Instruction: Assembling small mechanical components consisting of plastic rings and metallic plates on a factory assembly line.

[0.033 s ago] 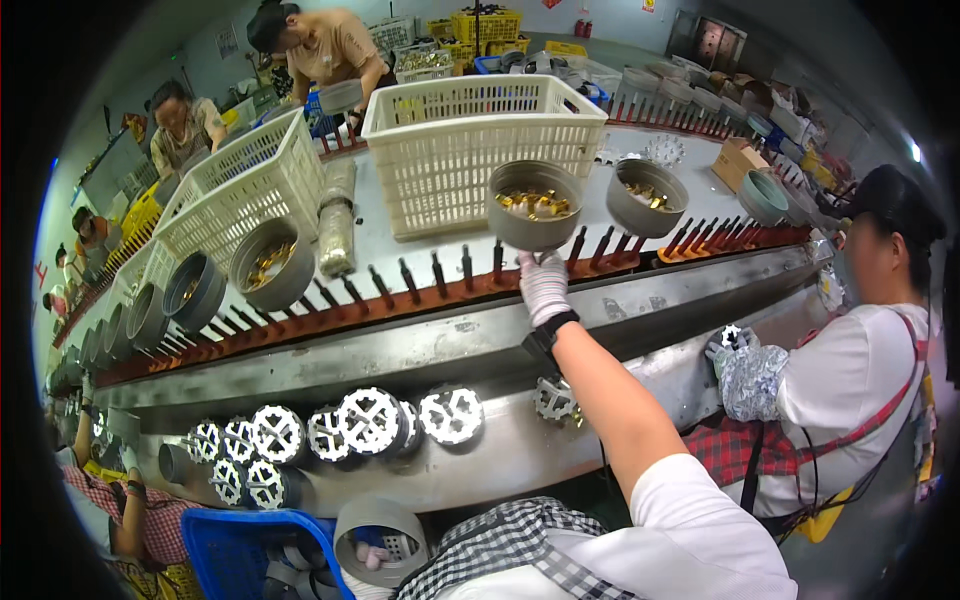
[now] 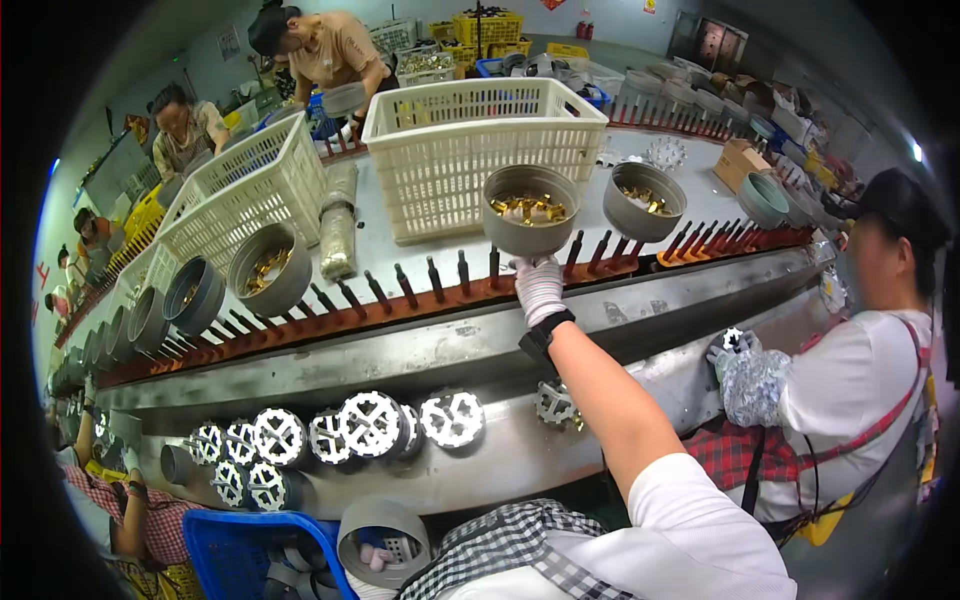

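My right hand [image 2: 540, 285], in a striped white glove with a dark wristband, reaches forward to the pegs just under a grey bowl [image 2: 528, 232] of brass-coloured pieces. Its fingers are curled at the bowl's underside, and what they hold, if anything, is hidden. Low in the view, a grey open cylinder [image 2: 352, 535] with a slotted inner part leans beside my checked apron. Fingertips of my left hand [image 2: 376, 557] show inside it, closed on its wall. A second grey bowl [image 2: 645, 222] with brass pieces stands to the right.
White slotted crates [image 2: 485, 180] stand behind the red peg rail [image 2: 420, 303]. Several dark cylinders with white toothed faces [image 2: 371, 424] line the metal bench [image 2: 520, 465]. A blue basket [image 2: 200, 545] stands low left. A co-worker [image 2: 850, 400] sits close on my right.
The whole view has shifted very slightly. My right hand stays just under the bowl, and my left stays on the grey cylinder.
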Available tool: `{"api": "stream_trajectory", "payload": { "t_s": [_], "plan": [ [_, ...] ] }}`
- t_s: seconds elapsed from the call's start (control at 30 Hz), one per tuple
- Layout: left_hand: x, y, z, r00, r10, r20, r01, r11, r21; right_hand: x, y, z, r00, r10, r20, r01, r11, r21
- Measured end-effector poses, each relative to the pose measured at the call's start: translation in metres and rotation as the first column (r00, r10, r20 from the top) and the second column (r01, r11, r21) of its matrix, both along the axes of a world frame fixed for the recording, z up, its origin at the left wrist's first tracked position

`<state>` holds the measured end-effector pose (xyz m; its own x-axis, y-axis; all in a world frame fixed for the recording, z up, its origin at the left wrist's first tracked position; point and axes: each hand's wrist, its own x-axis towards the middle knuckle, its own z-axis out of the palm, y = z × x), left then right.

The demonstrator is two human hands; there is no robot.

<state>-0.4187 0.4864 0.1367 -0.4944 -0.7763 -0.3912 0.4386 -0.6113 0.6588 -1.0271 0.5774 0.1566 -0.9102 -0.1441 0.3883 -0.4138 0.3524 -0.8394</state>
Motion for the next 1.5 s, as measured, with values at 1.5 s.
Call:
{"api": "stream_trajectory", "payload": {
  "t_s": [1.5],
  "plan": [
    [-0.132, -0.062, 0.019, 0.771, -0.616, 0.164, 0.534, 0.765, 0.36, 0.19, 0.16, -0.091, 0.971, 0.193, -0.138, 0.076, 0.299, 0.951]
  ]
}}
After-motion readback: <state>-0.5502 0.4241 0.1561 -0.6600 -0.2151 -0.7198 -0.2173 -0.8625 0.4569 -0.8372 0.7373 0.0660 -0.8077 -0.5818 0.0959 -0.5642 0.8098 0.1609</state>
